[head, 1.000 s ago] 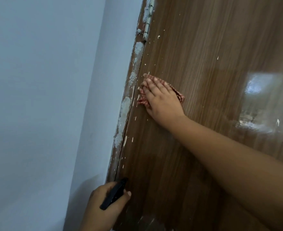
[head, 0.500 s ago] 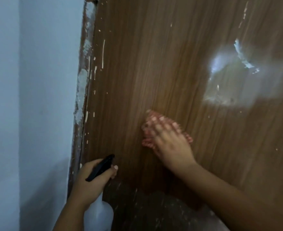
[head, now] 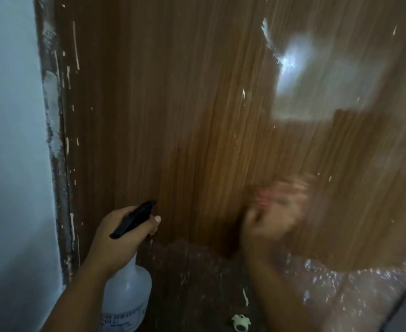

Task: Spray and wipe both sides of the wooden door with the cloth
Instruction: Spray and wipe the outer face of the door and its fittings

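Brown wood-grain fills the view: the wooden door (head: 173,116) stands just in front of the person, flecked with pale paint. The right hand (head: 273,216), blurred, presses the reddish cloth (head: 281,190) against the panel, likely mid-wipe; whether its fingers curl cannot be told. The left hand (head: 123,233) grips the spray bottle (head: 127,291) by its neck, nozzle toward the door, probably kept ready for respraying.

Dim scene. Glare is reflecting off the wooden door (head: 173,104) at upper right; motion blur is smearing the right hand (head: 276,212) below it.
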Demonstrator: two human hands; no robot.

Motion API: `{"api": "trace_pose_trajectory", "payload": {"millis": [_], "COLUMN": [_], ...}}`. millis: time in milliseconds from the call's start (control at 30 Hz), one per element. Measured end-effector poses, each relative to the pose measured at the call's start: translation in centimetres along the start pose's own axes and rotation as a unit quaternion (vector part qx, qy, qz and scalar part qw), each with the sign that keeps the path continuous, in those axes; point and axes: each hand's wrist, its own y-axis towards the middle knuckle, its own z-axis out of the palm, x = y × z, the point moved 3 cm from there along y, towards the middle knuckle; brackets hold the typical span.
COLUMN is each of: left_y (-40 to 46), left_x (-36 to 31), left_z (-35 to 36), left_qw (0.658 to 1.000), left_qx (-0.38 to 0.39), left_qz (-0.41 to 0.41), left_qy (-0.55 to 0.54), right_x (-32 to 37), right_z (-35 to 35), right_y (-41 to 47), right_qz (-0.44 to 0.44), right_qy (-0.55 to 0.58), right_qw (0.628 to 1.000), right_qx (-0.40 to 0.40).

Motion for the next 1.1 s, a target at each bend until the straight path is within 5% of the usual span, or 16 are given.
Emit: {"api": "trace_pose_trajectory", "payload": {"millis": [100, 167, 200, 267, 333, 433, 500, 667, 767, 933, 1100], "left_y": [-0.3, -0.5, -0.6, -0.9, -1.3, -2.1, -2.5, -3.2, -4.0, -4.6, -4.6], "left_x": [-0.4, -0.3, -0.2, 0.2, 0.7, 1.9, 2.2, 0.3, -1.3, -4.5, -7.0], "left_z": [1.3, 2.6, 3.5, 4.6, 6.7, 10.3, 13.2, 20.7, 24.9, 29.1, 32.8], "left_qw": [1.000, 0.999, 0.998, 0.996, 0.993, 0.988, 0.984, 0.970, 0.956, 0.953, 0.955], "left_qx": [0.026, 0.052, 0.065, 0.085, 0.115, 0.152, 0.177, 0.241, 0.288, 0.293, 0.283], "left_qz": [0.015, 0.016, 0.019, 0.023, 0.019, 0.013, 0.015, 0.037, 0.053, 0.072, 0.081], "left_qy": [0.000, 0.005, 0.009, 0.020, 0.032, 0.030, 0.026, 0.000, 0.008, 0.009, 0.044], "right_x": [4.9, 2.7, 2.3, 0.9, -4.8, -15.4, -20.5, -25.2, -27.1, -27.7, -29.1], "right_z": [2.7, 5.2, 4.7, 2.3, -0.7, -6.6, -9.9, -12.0, -12.4, -10.5, -9.1], "right_y": [-5.9, -7.1, -6.7, -4.7, -1.6, 1.9, 3.2, 2.7, 0.6, -5.2, -8.7], "right_qz": [-0.371, -0.459, -0.449, -0.407, -0.276, -0.069, 0.036, 0.082, 0.196, 0.275, 0.416], "right_qy": [-0.057, -0.113, -0.100, -0.063, -0.037, 0.024, 0.045, 0.046, 0.085, 0.084, 0.119], "right_qw": [0.917, 0.861, 0.868, 0.901, 0.959, 0.995, 0.993, 0.992, 0.972, 0.954, 0.899], "right_qx": [0.137, 0.189, 0.188, 0.134, 0.056, -0.072, -0.106, -0.078, -0.098, -0.078, -0.063]}}
